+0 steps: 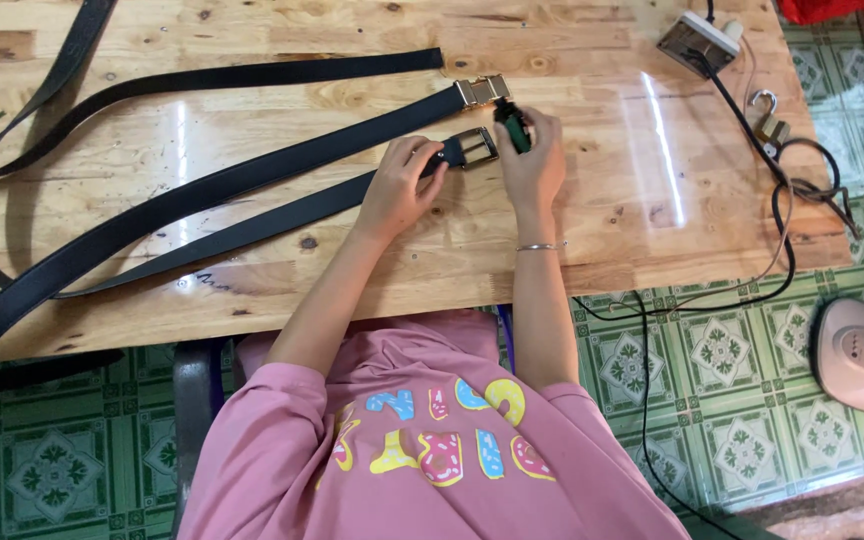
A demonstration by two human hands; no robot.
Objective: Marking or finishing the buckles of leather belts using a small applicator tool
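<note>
This looks like a small home workshop for leather goods: a varnished pine worktop (pixel 252 290) carries several long black belts (pixel 202 190) with metal buckles (pixel 480 90). Green patterned floor tiles (pixel 722 360) give it a domestic feel. At two o'clock a power strip (pixel 697 40) and padlock (pixel 767 118) lie among trailing black cables (pixel 782 220), with a pink appliance (pixel 857 352) at four o'clock
</note>
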